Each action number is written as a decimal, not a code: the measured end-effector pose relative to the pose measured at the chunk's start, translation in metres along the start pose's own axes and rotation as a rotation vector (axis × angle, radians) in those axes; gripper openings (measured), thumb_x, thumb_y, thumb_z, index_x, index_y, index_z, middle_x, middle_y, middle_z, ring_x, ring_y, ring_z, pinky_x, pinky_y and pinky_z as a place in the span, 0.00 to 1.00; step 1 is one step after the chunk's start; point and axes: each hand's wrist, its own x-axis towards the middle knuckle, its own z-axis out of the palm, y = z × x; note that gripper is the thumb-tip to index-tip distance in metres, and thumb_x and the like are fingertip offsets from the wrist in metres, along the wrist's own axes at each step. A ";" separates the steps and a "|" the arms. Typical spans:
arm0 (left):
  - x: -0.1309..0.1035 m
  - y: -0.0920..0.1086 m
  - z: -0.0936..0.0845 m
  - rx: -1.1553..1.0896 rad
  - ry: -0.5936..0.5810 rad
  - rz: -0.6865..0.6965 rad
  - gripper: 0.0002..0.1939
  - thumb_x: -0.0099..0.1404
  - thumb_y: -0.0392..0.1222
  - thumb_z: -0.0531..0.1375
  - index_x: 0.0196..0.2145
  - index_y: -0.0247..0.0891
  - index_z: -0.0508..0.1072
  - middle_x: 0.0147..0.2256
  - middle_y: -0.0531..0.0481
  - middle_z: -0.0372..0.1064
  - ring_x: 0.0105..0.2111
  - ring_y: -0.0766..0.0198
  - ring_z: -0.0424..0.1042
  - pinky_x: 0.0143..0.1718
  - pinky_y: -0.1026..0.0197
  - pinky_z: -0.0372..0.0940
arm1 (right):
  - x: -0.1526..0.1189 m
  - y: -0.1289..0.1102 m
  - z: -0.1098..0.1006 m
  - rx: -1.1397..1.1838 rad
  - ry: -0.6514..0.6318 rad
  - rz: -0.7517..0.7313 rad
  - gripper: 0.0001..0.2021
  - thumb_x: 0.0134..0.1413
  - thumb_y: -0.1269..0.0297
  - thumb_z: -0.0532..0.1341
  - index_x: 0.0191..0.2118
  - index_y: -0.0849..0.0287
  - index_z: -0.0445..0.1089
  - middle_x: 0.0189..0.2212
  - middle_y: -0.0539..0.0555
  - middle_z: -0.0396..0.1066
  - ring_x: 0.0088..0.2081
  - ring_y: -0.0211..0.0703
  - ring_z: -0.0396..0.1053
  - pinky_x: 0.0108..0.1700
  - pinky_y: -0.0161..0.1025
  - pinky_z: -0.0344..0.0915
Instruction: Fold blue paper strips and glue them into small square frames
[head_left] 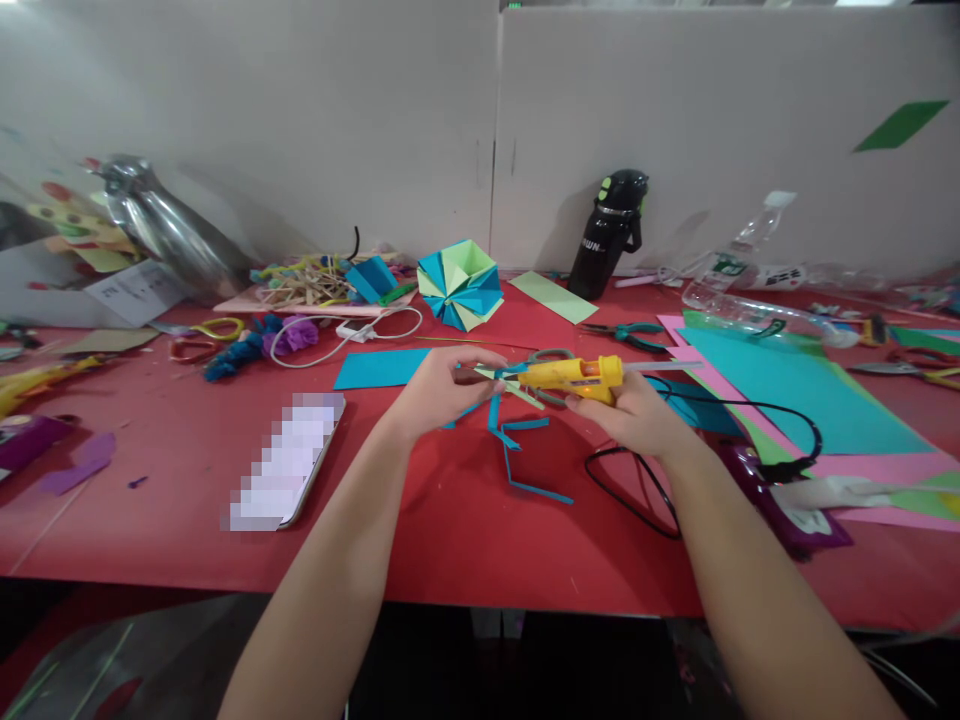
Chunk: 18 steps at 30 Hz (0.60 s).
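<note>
My right hand (637, 415) is wrapped round the grip of a yellow hot glue gun (566, 377), its nozzle pointing left. A clear glue stick (667, 366) pokes out of the gun's back. With bent fingers, my left hand (446, 385) pinches a small folded paper piece (517, 388), pale green and blue; the nozzle meets or nearly meets it, and the exact contact is hidden. Narrow blue paper strips (536, 490) lie on the table just below. Behind the gun, scissors handles (551, 355) show in part.
A folded blue-and-green paper ball (459, 285) stands behind my hands. Left are a phone (289, 465) and blue paper (379, 368). Pliers (626, 335), a black bottle (609, 232), coloured sheets (795, 385) and a clear bottle (750, 300) lie right. The gun's black cord (637, 500) loops beneath my right wrist.
</note>
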 end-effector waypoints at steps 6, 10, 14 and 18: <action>0.001 -0.001 -0.004 0.014 0.036 0.016 0.14 0.57 0.44 0.70 0.41 0.38 0.79 0.42 0.45 0.79 0.38 0.58 0.79 0.41 0.57 0.75 | 0.001 0.014 -0.009 -0.134 0.178 0.112 0.16 0.58 0.57 0.63 0.50 0.55 0.76 0.43 0.54 0.80 0.41 0.52 0.77 0.44 0.46 0.73; 0.000 0.001 -0.004 0.005 0.051 0.027 0.16 0.56 0.46 0.71 0.41 0.38 0.79 0.41 0.46 0.78 0.38 0.58 0.79 0.39 0.58 0.75 | 0.008 0.037 -0.017 -0.384 0.362 0.322 0.18 0.54 0.54 0.64 0.44 0.63 0.77 0.36 0.61 0.79 0.37 0.56 0.76 0.41 0.46 0.70; 0.000 0.005 -0.004 0.006 0.053 0.055 0.15 0.57 0.47 0.70 0.40 0.38 0.79 0.43 0.46 0.78 0.39 0.59 0.78 0.43 0.57 0.75 | 0.014 0.063 -0.020 -0.523 0.442 0.434 0.22 0.54 0.50 0.64 0.46 0.65 0.76 0.41 0.66 0.78 0.43 0.60 0.76 0.45 0.48 0.69; 0.000 0.007 -0.004 -0.013 0.054 0.048 0.15 0.57 0.46 0.71 0.40 0.37 0.79 0.44 0.45 0.78 0.39 0.59 0.78 0.40 0.59 0.75 | 0.016 0.079 -0.019 -0.552 0.457 0.521 0.26 0.50 0.48 0.67 0.48 0.62 0.74 0.44 0.65 0.77 0.46 0.62 0.74 0.50 0.54 0.68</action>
